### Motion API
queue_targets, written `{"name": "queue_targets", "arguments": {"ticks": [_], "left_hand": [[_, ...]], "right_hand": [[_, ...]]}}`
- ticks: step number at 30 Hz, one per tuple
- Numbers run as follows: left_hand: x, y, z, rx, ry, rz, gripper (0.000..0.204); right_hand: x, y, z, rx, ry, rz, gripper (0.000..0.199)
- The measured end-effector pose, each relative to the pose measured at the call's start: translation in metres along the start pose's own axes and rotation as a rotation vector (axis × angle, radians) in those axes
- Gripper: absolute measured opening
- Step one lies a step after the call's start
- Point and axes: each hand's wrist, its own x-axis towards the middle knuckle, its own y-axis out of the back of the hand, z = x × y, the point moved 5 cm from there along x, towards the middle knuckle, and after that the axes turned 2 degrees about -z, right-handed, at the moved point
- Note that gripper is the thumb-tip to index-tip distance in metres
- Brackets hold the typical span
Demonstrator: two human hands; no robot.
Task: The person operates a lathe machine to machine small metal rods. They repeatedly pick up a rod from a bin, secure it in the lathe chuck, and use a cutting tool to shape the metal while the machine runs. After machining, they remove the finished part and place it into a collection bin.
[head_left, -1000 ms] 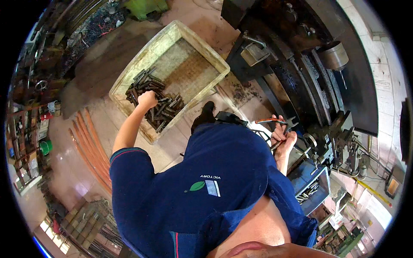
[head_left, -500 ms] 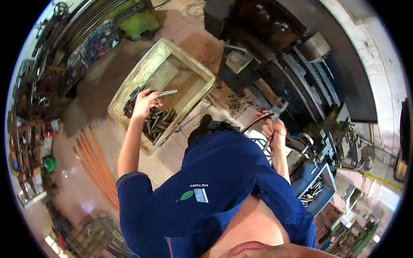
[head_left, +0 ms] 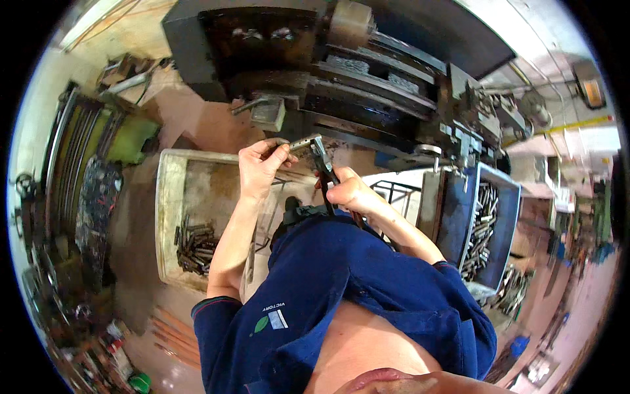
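Swinging rightward from over the cream tub (head_left: 161,220), the left hand (head_left: 261,165) is pinching a slim metal rod (head_left: 303,142), its long axis pointing right and slightly away from the body. Crossing its far end, apparently touching, a jawed tool (head_left: 319,156) is standing gripped by the right hand (head_left: 350,190).

One left hand (head_left: 264,161) and one right hand (head_left: 350,190) are seen; one rod (head_left: 304,142) and one tool (head_left: 321,156) are held. One cream bin (head_left: 163,217) is seen left, one blue bin (head_left: 507,220) right, one lathe (head_left: 384,95) far. Heaped rods (head_left: 195,248) cannot be counted.
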Motion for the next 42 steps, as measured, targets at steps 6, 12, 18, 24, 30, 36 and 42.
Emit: {"name": "queue_targets", "arguments": {"ticks": [6,12,18,24,30,36,42], "left_hand": [[0.014,-0.028,-0.016,0.01,0.041,-0.169,0.019],[0.036,-0.041,-0.031,-0.013,0.112,-0.347,0.018],[0.053,-0.06,-0.044,-0.084,0.214,-0.437,0.018],[0.086,-0.068,-0.055,-0.081,0.192,-0.374,0.017],[0.064,-0.117,-0.08,0.04,0.384,-0.603,0.029],[0.065,-0.206,-0.106,0.125,0.227,-0.855,0.053],[0.111,-0.247,-0.13,-0.052,0.322,-0.745,0.061]], "right_hand": [[-0.003,0.015,0.02,-0.115,0.038,0.283,0.03],[-0.007,0.021,0.024,-0.292,-0.098,0.427,0.034],[-0.016,0.025,0.037,-0.1,-0.032,0.563,0.031],[-0.013,0.059,0.053,0.043,-0.007,0.666,0.028],[-0.006,0.128,0.019,0.137,0.158,0.799,0.022],[0.02,0.207,0.004,0.312,0.273,0.813,0.024],[0.05,0.264,0.01,0.328,0.386,0.814,0.023]]}}
